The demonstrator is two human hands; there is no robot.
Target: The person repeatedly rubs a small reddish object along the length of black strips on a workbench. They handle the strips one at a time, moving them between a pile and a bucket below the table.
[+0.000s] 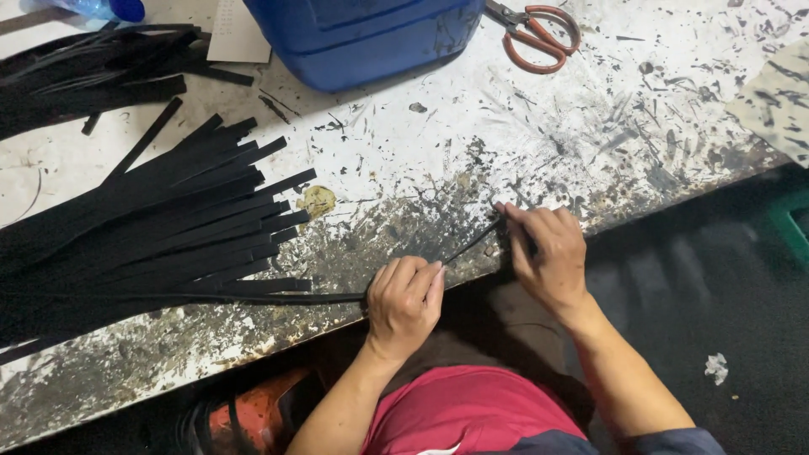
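At the near edge of the stained white desk, the left hand is closed around a thin black strip and the right hand pinches its end, while a pile of black strips lies left and orange-handled scissors farther back.

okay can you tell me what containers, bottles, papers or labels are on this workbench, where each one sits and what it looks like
Blue plastic container: top centre of the bench, big, rounded corners, scuffed; no label visible.
Plastic bottle: top left corner, lying on its side, clear bluish body with dark blue cap, mostly cut off.
Paper sheet: left of the container, white, small faint print.
No screens or signs in view.
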